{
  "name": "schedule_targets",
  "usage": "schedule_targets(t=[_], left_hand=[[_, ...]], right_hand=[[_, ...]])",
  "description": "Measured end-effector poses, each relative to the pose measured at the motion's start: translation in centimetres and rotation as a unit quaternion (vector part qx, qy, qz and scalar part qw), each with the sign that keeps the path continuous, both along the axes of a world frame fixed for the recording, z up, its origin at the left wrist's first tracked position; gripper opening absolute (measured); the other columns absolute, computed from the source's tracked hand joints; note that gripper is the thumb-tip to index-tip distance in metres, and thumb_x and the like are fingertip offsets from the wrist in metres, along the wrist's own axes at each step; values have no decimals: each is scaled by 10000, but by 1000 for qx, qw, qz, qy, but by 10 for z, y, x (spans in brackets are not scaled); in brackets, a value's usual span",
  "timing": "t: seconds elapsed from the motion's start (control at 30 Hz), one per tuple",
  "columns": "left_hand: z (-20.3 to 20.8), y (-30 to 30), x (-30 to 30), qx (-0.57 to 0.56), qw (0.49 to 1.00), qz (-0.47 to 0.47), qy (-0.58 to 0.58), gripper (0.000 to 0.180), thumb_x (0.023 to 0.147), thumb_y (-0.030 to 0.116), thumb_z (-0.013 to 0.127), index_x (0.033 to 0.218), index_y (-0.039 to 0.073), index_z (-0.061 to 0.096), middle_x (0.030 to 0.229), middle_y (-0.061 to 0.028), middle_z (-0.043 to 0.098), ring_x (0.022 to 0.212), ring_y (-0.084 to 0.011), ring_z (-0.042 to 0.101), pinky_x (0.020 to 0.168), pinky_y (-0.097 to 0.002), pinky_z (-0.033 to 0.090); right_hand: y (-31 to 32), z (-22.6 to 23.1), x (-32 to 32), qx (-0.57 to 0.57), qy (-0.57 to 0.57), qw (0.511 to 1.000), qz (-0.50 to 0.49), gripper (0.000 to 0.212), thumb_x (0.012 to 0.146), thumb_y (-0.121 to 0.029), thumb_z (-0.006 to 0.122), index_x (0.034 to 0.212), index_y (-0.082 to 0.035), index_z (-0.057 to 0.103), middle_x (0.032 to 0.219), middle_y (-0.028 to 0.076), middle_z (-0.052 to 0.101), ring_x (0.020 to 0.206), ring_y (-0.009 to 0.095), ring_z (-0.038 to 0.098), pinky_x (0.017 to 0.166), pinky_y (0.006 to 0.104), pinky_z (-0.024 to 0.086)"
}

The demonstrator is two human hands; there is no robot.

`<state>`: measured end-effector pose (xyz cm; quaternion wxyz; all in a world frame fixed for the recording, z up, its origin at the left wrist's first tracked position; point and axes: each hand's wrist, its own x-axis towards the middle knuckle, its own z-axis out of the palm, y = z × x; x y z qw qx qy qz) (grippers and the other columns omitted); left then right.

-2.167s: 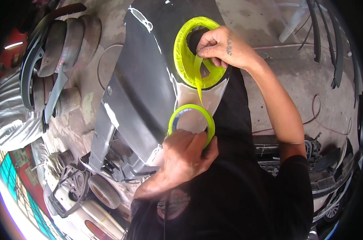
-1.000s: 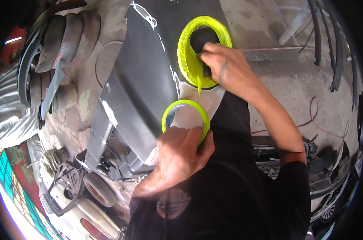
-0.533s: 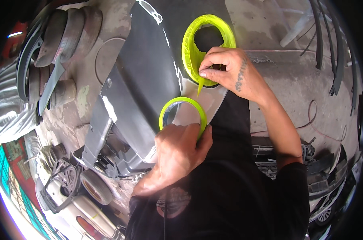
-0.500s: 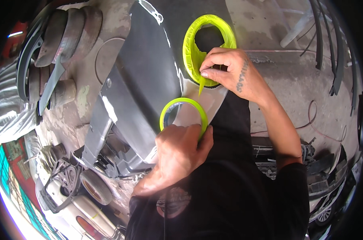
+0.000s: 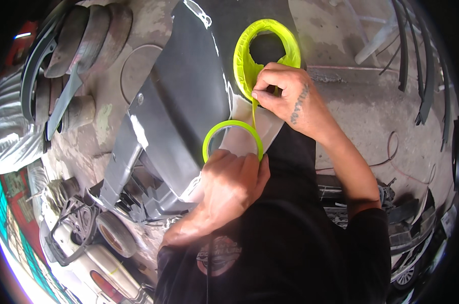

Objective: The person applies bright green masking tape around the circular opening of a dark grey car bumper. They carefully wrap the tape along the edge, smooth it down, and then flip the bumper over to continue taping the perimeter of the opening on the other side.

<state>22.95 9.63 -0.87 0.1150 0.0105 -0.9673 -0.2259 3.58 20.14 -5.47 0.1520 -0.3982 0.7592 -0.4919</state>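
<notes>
A narrow, bright yellow-green tape strip [image 5: 254, 112] points away from the person, its long axis running nearly straight from the far rim of a flat, round roll of yellow-green tape [image 5: 206, 144] to the near end of an oval ring of crinkled yellow-green tape [image 5: 243, 58]. That ring, longest in the away-from-person direction, borders a dark opening near the right edge of a dark grey, white-scuffed car body panel [image 5: 181, 101].

The right hand [image 5: 288, 96] pinches the strip between thumb and forefinger at the ring's near edge. The left hand [image 5: 232, 177] grips the roll's near side, fingers close together; their tips are hidden.

The strip looks taut and slender; the roll's open centre shows a pale patch [image 5: 244, 114] beyond it.
</notes>
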Motion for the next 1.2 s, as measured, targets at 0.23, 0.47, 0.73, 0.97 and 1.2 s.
schedule_targets(t=[0.23,0.47,0.73,0.97,1.2], left_hand=[[-18,-3,9,-102,985,-130,54,271,792,99,855,707,115,598,607,-35,505,541,-249,564,562,-428,474],[-11,-5,11,31,994,-54,84,265,792,89,909,861,23,662,702,-63,602,639,-270,606,706,-415,523],[-3,2,-5,65,989,-102,82,382,738,109,938,1034,-28,738,949,-128,721,882,-327,700,874,-471,582],[30,-24,-53,-87,977,-180,68,376,791,63,816,1138,-62,743,1125,-215,729,1197,-409,693,1113,-628,496],[-2,-42,-153,-320,901,-288,-49,205,849,17,688,1041,-22,747,1029,-184,781,1160,-384,713,1184,-545,447]], right_hand=[[-5,-6,7,-10,7,1000,-23,100,880,-73,736,889,10,681,895,121,673,796,363,663,729,451,522],[13,-11,-10,-44,-3,999,16,92,924,4,772,976,52,713,943,103,724,826,203,694,717,327,537],[69,13,71,-163,-150,975,-19,357,926,-182,820,1146,87,739,919,112,766,831,158,717,757,303,560],[91,22,76,-119,-261,941,-178,262,999,-17,746,1246,68,725,957,61,794,803,83,700,717,238,549],[98,3,81,-70,-126,974,-175,306,925,-113,828,1195,12,752,802,159,738,614,250,703,599,354,529]])
